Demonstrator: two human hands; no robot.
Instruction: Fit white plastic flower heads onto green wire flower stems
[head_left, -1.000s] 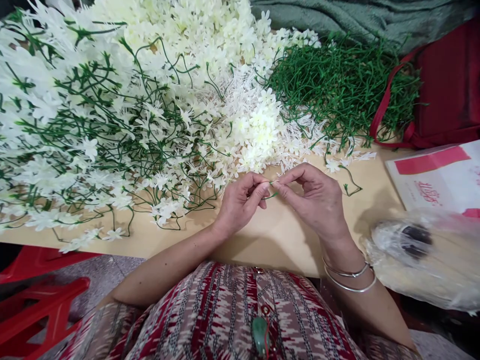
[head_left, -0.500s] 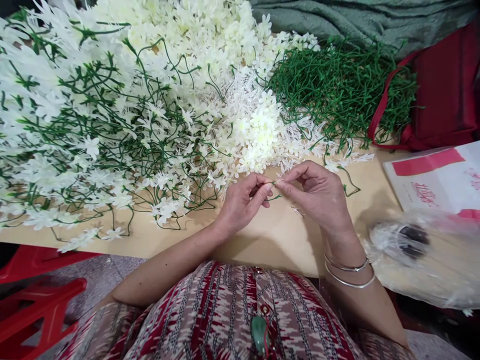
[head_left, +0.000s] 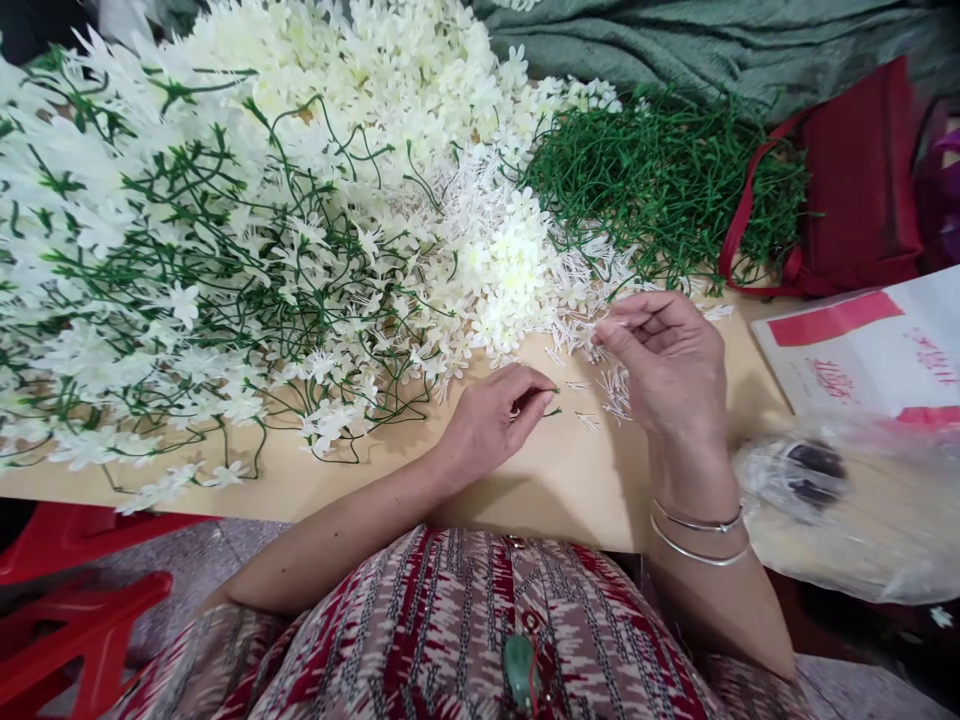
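Observation:
My left hand [head_left: 499, 412] is closed in a pinch over the tabletop, holding a green plastic flower stem [head_left: 554, 411] whose tips poke out past thumb and forefinger. The rest of that stem is hidden by the fingers. Farther right, my right hand [head_left: 664, 355] has thumb and forefinger pressed together at the edge of the white stamens [head_left: 585, 270]. Whatever lies between those fingertips is too small to make out. Several loose stamens [head_left: 616, 390] lie on the table between the hands. A heap of white blossoms [head_left: 517, 265] sits just beyond them.
White flowers on green stems [head_left: 225, 260] cover the left of the table [head_left: 555, 500]. Bare green stems [head_left: 660, 180] are piled at the back right, near a red bag [head_left: 855, 190]. A printed white packet [head_left: 862, 350] and a clear plastic bag [head_left: 885, 510] lie right; a red stool [head_left: 97, 620] stands lower left.
My hands have come apart. The right one moved up and right to the stamens, while the left stayed nearly in place, dipping slightly with the stem. The view shifted a little.

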